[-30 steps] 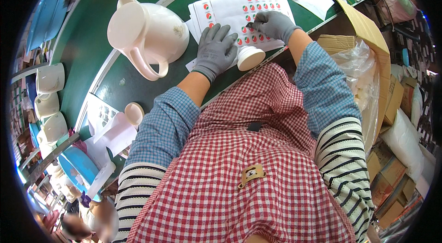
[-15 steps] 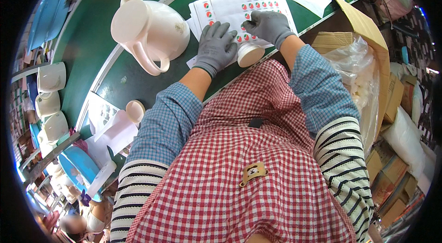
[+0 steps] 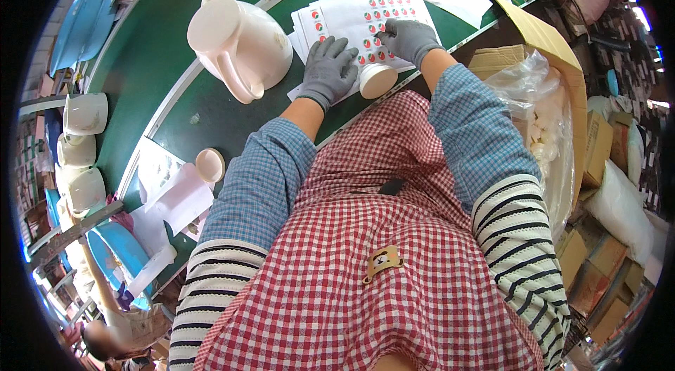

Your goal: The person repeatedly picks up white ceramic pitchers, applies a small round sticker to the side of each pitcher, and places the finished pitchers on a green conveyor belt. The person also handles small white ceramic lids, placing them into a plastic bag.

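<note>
In a grey glove, my left hand [image 3: 329, 74] lies with fingers stretched over a stack of white sticker sheets [image 3: 344, 16]. My right hand [image 3: 410, 41], also gloved, has its fingers curled at the rows of small round red-and-green stickers [image 3: 380, 43]. Its fingertips look pinched together; whether a sticker is between them I cannot make out. A white round lid-like piece [image 3: 378, 81] sits between my hands near the table's front edge. Left of the sheets a white ceramic pitcher [image 3: 246, 51] lies tilted, its handle toward me.
A white cup [image 3: 209, 165] and loose papers [image 3: 169, 195] are at the left. Several white mugs [image 3: 84, 114] line a rack at the far left, with blue basins [image 3: 81, 27] nearby. An open cardboard box [image 3: 562, 55] with plastic wrap stands at my right. Another person [image 3: 126, 332] is at the lower left.
The view has shifted slightly. My right hand has drawn back a little from the stickers, fingers still curled. My left hand stays on the sheets.
</note>
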